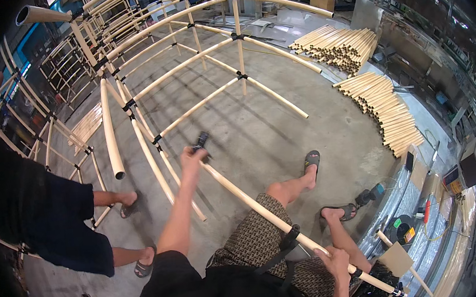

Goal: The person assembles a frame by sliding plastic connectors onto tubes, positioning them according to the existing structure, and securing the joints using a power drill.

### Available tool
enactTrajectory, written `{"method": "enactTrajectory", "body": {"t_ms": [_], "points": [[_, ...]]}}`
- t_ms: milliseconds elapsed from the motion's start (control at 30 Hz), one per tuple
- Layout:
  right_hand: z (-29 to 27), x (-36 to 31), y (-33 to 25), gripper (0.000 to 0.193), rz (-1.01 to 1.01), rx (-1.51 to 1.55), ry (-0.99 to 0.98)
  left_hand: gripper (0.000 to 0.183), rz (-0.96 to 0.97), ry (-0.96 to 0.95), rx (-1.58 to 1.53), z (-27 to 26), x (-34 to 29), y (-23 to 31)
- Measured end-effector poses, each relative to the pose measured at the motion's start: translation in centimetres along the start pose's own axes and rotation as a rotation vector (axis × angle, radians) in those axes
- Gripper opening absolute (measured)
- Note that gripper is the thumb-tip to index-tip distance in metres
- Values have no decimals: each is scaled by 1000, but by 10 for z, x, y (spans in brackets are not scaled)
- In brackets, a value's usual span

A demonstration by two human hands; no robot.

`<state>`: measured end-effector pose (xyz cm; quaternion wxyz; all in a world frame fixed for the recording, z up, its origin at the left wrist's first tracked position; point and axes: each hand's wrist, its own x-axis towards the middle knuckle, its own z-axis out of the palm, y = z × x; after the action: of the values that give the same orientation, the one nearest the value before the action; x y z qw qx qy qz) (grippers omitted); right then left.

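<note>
A long cream-coloured pipe slants across my lap, from the middle of the view down to the lower right. Around its lower part my right hand is closed. My left hand is closed at the upper end, on a black pipe joint; slight blur hides the exact finger placement. Another black joint sits midway along the pipe, and a further one lies just below my right hand. Ahead stands a frame of cream pipes with black joints, its open pipe ends pointing toward me.
Another person in dark shorts stands close on my left. Two stacks of cut pipes lie on the floor at the right. A cordless power tool rests beside plastic-wrapped material. More pipe frames stand at far left.
</note>
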<state>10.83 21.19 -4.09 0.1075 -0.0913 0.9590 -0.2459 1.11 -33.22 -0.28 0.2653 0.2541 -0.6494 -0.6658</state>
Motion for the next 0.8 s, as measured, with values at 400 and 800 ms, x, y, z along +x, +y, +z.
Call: {"method": "enactTrajectory", "body": {"t_ms": [400, 800], "points": [[-3, -4, -7, 46, -40, -49, 13, 46, -168, 352, 557, -156, 155, -120], [-5, 5, -10, 40, -91, -37, -16, 40, -298, 195, 419, -165, 163, -146]]}}
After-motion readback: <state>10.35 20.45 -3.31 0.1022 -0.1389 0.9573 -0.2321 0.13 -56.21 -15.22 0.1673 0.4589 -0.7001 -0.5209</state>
